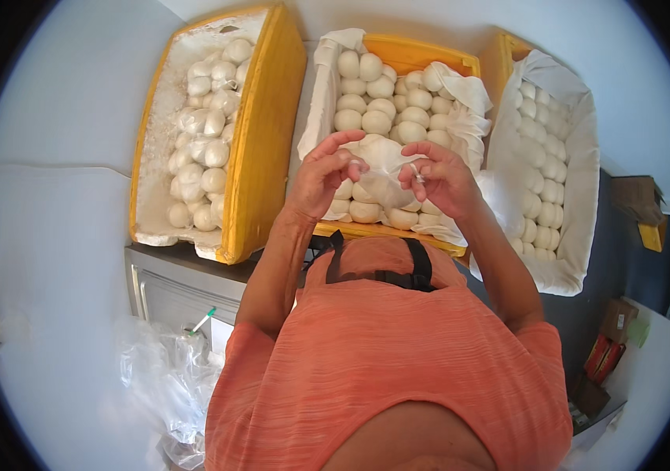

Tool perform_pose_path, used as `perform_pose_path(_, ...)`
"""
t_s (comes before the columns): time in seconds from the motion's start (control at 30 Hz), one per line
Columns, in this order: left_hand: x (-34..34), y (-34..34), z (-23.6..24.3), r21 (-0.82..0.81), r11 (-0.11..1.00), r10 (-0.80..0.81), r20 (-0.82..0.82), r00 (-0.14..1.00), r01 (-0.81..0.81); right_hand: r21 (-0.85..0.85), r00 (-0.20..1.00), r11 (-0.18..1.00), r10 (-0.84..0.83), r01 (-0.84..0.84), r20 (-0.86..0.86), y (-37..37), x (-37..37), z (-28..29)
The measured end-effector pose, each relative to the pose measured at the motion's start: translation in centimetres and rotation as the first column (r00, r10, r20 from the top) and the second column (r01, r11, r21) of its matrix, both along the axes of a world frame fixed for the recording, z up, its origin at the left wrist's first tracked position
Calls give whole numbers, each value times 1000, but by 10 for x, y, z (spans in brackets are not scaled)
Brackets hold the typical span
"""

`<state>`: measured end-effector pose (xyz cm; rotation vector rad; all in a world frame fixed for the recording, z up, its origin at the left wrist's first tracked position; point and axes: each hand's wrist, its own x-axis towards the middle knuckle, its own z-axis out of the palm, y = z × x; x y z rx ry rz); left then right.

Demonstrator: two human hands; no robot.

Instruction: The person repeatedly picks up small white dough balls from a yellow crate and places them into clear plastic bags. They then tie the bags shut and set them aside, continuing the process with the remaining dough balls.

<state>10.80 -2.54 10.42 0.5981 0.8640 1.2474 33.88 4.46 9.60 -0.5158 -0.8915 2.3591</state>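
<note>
One left hand (319,179), right hand (446,180) opposite, fingers (340,140) curled, pinching clear bag (383,166)

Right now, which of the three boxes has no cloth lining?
The left box: its white inner wall shows bare, while pale cloth lines the middle box and right box.

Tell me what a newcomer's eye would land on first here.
First, the mass of round white buns filling three yellow boxes side by side: the left box, the middle box and the right box. Next, the left hand and right hand holding a clear plastic bag over the middle box. Then the bright orange shirt, which fills the lower centre.
</note>
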Motion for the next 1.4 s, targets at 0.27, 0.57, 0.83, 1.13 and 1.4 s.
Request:
perform_pose_path(0.27,12,-20,-12,-46,979,-206,-159,966,201,-129,954,975,206,-181,219,-16,-24,-9)
perform_pose_path(0.57,-27,-64,-21,-58,960,243,-309,919,-273,-29,953,999,37,-30,301,-12,-35,-50)
perform_pose_path(0.83,-115,-21,55,230,855,489,-657,574,-465,465,982,868,120,-174,145,-20,-61,44)
perform_pose_path(1.13,-192,50,47,203,957,59,-834,-549,-207,573,848,789,136,220,-513,-41,34,108)
perform_pose_path(1.4,-28,94,-15,92,971,71,-992,102,222,723,-228,434,-750,538,621,-28,210,-154)
